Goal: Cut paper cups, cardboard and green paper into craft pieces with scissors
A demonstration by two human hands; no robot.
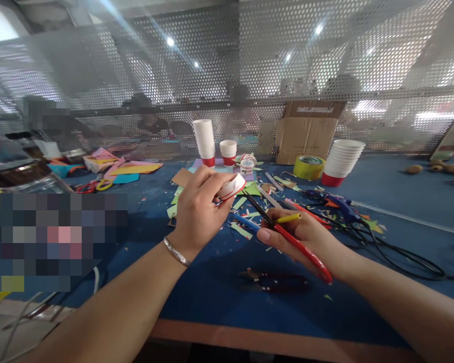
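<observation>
My left hand is closed around a small white paper cup with a red rim, held on its side above the blue table. My right hand grips red-handled scissors, their dark blades pointing up-left towards the cup. The same hand also pinches a short yellow stick between its fingers. The scissor tips stand just below and right of the cup, not touching it. A silver bracelet sits on my left wrist.
Two stacks of white cups, a single cup, a yellow tape roll, a cardboard box, a blue glue gun with black cord, coloured paper scraps and a perforated screen behind. Other people sit beyond the screen.
</observation>
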